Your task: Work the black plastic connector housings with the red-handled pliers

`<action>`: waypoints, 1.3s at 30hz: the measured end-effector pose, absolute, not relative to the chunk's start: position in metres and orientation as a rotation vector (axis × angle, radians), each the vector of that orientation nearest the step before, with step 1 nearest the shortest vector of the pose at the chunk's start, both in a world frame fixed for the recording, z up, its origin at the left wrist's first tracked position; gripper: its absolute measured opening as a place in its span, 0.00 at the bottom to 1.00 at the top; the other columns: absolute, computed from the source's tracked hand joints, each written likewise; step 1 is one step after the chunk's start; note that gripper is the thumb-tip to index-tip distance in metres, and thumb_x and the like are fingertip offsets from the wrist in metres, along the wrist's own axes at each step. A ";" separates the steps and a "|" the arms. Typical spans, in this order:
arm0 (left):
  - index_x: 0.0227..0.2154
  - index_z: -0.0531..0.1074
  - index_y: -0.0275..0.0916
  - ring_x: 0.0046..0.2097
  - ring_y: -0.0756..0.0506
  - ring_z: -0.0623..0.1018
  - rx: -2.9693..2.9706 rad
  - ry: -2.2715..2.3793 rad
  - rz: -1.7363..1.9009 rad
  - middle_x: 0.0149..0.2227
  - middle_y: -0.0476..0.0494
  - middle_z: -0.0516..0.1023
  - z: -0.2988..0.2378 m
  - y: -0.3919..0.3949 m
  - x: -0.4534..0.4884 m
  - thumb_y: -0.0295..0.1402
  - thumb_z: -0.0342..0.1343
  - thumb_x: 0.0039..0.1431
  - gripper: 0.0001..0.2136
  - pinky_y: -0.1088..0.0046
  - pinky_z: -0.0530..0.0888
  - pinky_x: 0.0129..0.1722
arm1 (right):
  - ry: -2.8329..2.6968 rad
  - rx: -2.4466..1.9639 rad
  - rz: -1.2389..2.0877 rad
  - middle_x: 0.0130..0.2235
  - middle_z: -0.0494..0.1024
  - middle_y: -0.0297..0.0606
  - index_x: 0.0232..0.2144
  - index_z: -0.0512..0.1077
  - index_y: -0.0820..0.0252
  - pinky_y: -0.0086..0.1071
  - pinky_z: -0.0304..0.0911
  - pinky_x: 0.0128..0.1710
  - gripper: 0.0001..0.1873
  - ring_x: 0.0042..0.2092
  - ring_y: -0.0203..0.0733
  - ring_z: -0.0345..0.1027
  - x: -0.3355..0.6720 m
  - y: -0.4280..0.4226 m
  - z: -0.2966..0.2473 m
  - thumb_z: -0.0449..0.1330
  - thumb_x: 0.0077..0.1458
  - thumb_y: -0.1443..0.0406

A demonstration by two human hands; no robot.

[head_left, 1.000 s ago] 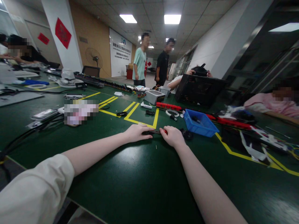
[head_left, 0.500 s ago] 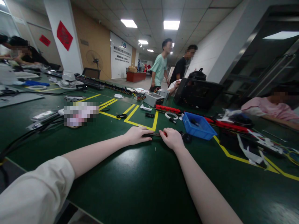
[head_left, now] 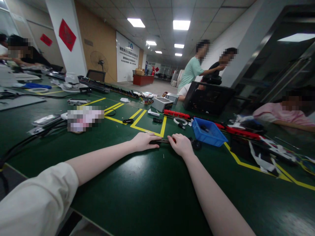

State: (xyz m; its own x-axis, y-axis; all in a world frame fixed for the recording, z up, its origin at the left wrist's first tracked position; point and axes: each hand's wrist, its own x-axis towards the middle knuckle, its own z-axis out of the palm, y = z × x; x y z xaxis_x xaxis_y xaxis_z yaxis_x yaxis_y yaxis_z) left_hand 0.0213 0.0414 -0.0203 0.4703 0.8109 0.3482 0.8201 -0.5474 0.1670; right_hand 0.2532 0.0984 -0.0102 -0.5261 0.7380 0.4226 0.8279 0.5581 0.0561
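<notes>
A slim tool [head_left: 164, 141] with a dark shaft and a red end lies flat on the green table [head_left: 147, 186], spanned between the two hands. The right hand [head_left: 181, 145] is curled loosely over the red end, fingers folded round it. The left hand [head_left: 144, 141] is stretched out nearly flat with its fingertips on the dark end; I cannot tell whether they pinch it or only press it down.

Just beyond the right hand's knuckles, almost touching, sits a small black round part [head_left: 196, 144]. Past that, to the right of the grip, stands a blue bin [head_left: 208, 131] with small dark bits inside. Straight ahead of the grip runs a yellow tape line [head_left: 147, 131]. Farther out beyond the grip lie a white cable coil [head_left: 180, 121], a red strip [head_left: 176, 113] and a grey metal box [head_left: 161, 103], with a black case [head_left: 209, 97] beyond the bin. A tiny white speck [head_left: 163, 155] lies on the table just on the near side of the tool.
</notes>
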 end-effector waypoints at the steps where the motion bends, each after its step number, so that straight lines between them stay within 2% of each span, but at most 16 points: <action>1: 0.59 0.69 0.47 0.49 0.41 0.79 -2.674 -1.485 -0.611 0.51 0.44 0.77 -0.020 0.042 0.021 0.50 0.52 0.64 0.24 0.72 0.74 0.43 | -2.444 -1.280 -0.354 0.30 0.76 0.39 0.24 0.68 0.57 0.33 0.51 0.35 0.25 0.35 0.40 0.66 0.253 0.098 -0.010 0.44 0.67 0.53; 8: 0.59 0.69 0.46 0.47 0.42 0.79 -2.679 -1.488 -0.607 0.50 0.44 0.77 -0.020 0.042 0.021 0.50 0.50 0.65 0.23 0.71 0.74 0.42 | -2.434 -1.264 -0.332 0.30 0.76 0.39 0.24 0.69 0.57 0.33 0.52 0.36 0.25 0.36 0.40 0.67 0.253 0.098 -0.010 0.45 0.66 0.53; 21: 0.58 0.69 0.44 0.50 0.40 0.79 -2.711 -1.458 -0.693 0.53 0.42 0.77 -0.020 0.040 0.021 0.48 0.49 0.67 0.22 0.68 0.75 0.46 | -2.366 -1.234 -0.270 0.33 0.74 0.38 0.27 0.70 0.57 0.32 0.52 0.32 0.25 0.32 0.37 0.66 0.255 0.099 -0.014 0.43 0.66 0.51; 39: 0.59 0.69 0.42 0.53 0.42 0.78 -2.801 -1.398 -0.784 0.55 0.42 0.76 -0.018 0.039 0.020 0.46 0.49 0.67 0.22 0.67 0.73 0.51 | -2.297 -1.155 -0.346 0.32 0.74 0.40 0.27 0.69 0.58 0.32 0.51 0.33 0.25 0.33 0.38 0.65 0.256 0.096 -0.014 0.42 0.67 0.53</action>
